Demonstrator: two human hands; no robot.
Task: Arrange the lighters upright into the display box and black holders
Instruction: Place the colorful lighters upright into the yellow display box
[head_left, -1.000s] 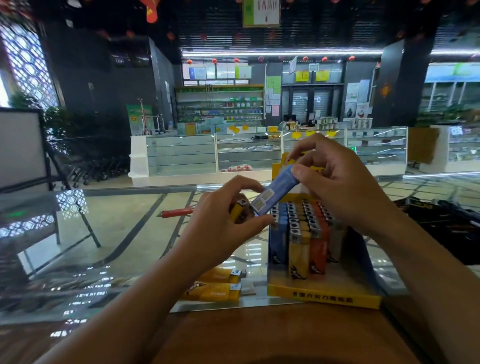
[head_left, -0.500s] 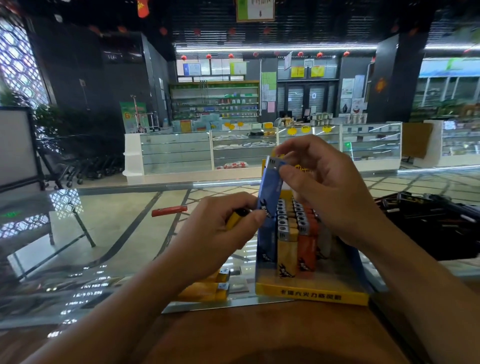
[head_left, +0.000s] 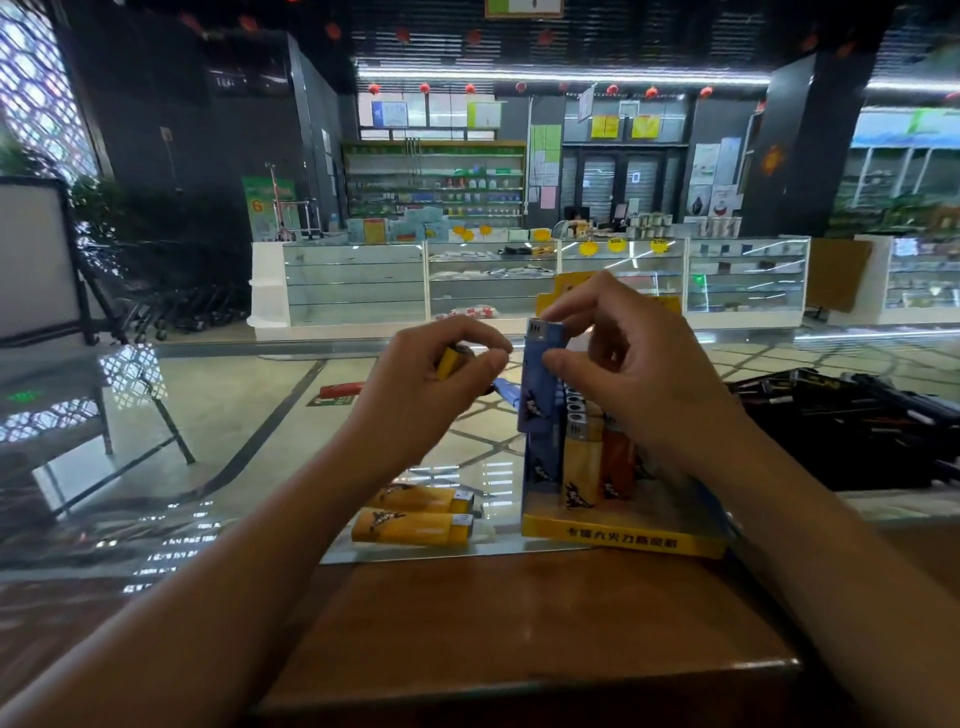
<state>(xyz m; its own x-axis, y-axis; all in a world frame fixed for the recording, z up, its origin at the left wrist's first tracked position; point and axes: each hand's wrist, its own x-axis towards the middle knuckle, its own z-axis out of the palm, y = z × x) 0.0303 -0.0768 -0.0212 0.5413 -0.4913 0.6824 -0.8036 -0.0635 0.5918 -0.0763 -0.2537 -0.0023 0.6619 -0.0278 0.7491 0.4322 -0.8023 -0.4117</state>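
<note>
Blue lighter went upright, right hand pinching it over the display box; left hand gripped spare lighters. Slotting looked next.

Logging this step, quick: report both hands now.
Left hand: holding a yellow lighter.
Right hand: pinching a blue lighter, upright over the box.

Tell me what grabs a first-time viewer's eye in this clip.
The right hand pinches a blue lighter upright above the left end of the yellow display box, which already has lighters standing in it. The left hand grips a yellow lighter, and two yellow lighters lie flat left of the box.
</note>
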